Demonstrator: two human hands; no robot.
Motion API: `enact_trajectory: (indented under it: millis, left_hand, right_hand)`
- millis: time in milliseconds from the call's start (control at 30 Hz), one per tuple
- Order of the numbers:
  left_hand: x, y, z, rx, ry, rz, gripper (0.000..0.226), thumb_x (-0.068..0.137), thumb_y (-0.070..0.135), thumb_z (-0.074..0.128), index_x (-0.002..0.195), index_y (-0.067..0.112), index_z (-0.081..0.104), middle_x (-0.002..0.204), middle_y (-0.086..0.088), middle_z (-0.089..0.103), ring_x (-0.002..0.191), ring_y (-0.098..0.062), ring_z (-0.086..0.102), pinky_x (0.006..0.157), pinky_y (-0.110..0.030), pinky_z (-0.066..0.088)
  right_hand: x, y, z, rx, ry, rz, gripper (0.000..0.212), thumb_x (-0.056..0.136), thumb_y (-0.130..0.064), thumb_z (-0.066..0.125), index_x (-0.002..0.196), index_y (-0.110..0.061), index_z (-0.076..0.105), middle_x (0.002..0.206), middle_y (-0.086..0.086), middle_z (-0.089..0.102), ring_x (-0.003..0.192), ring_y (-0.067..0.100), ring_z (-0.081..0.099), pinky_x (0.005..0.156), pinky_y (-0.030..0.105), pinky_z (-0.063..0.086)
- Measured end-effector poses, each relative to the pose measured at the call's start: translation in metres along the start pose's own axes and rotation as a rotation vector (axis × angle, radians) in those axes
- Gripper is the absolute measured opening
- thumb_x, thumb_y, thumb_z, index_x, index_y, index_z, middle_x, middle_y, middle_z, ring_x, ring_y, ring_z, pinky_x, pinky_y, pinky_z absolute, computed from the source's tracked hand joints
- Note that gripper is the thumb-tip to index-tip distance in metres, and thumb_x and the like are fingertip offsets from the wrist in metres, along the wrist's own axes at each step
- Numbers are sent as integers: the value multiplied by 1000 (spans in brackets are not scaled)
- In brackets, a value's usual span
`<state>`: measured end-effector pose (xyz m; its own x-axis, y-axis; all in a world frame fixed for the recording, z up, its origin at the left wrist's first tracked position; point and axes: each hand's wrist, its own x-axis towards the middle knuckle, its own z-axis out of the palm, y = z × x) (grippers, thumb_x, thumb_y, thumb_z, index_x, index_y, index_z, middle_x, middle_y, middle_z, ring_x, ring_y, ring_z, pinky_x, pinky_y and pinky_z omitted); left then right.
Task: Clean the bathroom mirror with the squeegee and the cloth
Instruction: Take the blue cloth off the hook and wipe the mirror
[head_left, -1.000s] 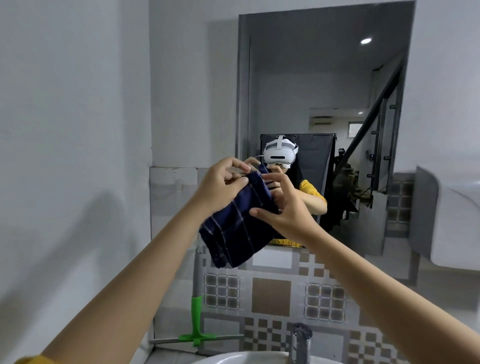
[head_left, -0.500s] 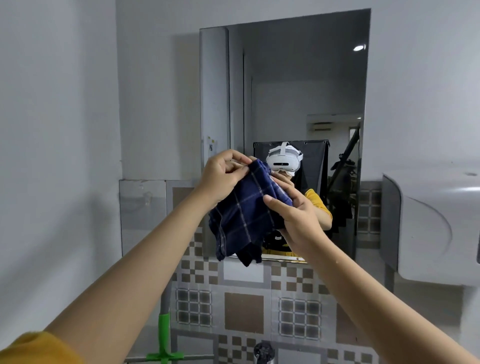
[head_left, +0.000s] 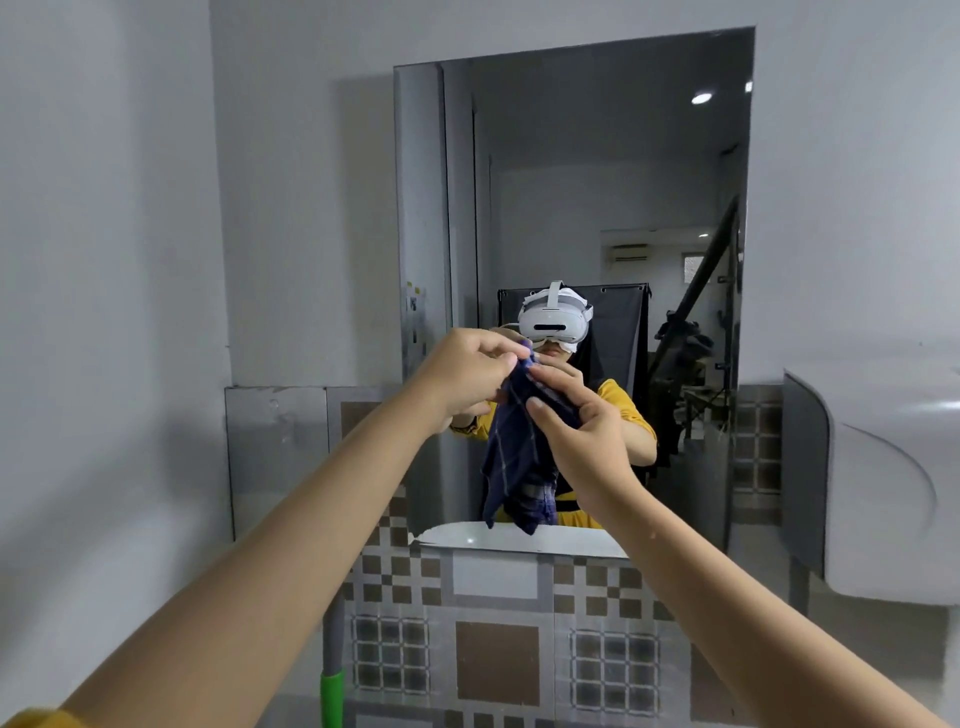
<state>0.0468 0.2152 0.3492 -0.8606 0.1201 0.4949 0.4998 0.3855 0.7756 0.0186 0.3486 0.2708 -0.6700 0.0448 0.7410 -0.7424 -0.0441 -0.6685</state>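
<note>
A dark blue checked cloth (head_left: 511, 467) hangs bunched in front of the mirror (head_left: 597, 197), held by both hands at chest height. My left hand (head_left: 462, 376) pinches its top corner. My right hand (head_left: 582, 426) grips the cloth's right side just below. The tall rectangular mirror is fixed to the wall above patterned tiles and shows a person's reflection. The squeegee's grey and green handle (head_left: 332, 670) leans upright against the wall at the lower left; its blade is out of frame.
A white wall-mounted box (head_left: 893, 478) juts out at the right, close to the mirror's edge. A plain grey wall (head_left: 104, 312) closes in on the left. Brown and grey patterned tiles (head_left: 498, 639) run below the mirror.
The view has risen and turned left, so the mirror is centred and the tap and basin have left the frame. The cloth is more gathered between both hands, hanging narrower.
</note>
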Motion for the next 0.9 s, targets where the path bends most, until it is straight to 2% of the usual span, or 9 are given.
enact_trajectory:
  millis: [133,233,333,433,533,667,767,833,900]
  left_hand:
    - [15,-7,-8,-59,66,-2,11,87,20,61,88,22,72,102,-2,67,93,-19,64,73,-35,56]
    - [19,-8,-9,-137,96,24,3,79,14,71,82,13,72,94,-13,71,88,-27,68,77,-40,57]
    - [19,-8,-8,-282,92,4,7,74,-2,71,80,1,69,88,-21,68,78,-31,68,69,-36,59]
    - [20,-9,-6,-350,106,-22,11,74,-11,67,80,-2,68,84,-17,66,69,-24,67,57,-26,58]
    - [20,-8,-5,-386,117,-11,15,75,-15,64,78,-1,67,77,-12,65,59,-14,67,51,-19,53]
    - [22,-5,-3,-387,131,40,15,75,-14,63,88,-6,66,74,-9,66,54,-8,66,53,-19,54]
    - [25,-3,-8,-346,115,84,18,76,-10,64,93,-5,67,74,-9,67,59,-9,66,61,-22,57]
    - [28,4,-14,-347,96,131,16,77,-10,64,91,-3,68,70,-5,68,61,-8,66,62,-21,57]
    - [31,15,-25,-342,80,212,17,76,-9,65,83,5,70,64,2,69,62,-8,66,59,-19,54]
  right_hand:
    - [8,1,4,110,-52,-13,32,98,-17,47,126,-7,57,121,-10,61,114,-1,57,90,18,50]
    - [16,8,8,22,-37,-72,32,99,-27,45,125,-13,59,126,0,60,121,12,54,101,33,46]
    - [21,17,14,-73,-22,-72,31,91,-45,50,114,-31,66,122,0,60,123,19,50,105,47,43]
    - [20,22,20,-64,18,-76,36,82,-60,55,110,-39,65,125,6,56,125,25,50,103,51,43]
    - [17,27,24,-75,45,-83,46,78,-69,58,116,-43,60,132,8,50,131,26,44,104,54,41]
    - [11,31,27,-17,6,-129,51,81,-59,62,128,-43,51,144,6,43,130,23,47,103,51,44]
    - [14,28,34,-43,85,-239,51,84,-47,63,132,-39,49,143,5,45,134,20,43,105,48,43]
    - [22,25,39,-131,156,-338,50,87,-41,62,135,-36,47,140,-4,49,137,22,38,109,50,37]
    - [35,17,43,-219,209,-448,49,89,-32,60,136,-31,47,137,-3,52,135,25,40,107,53,37]
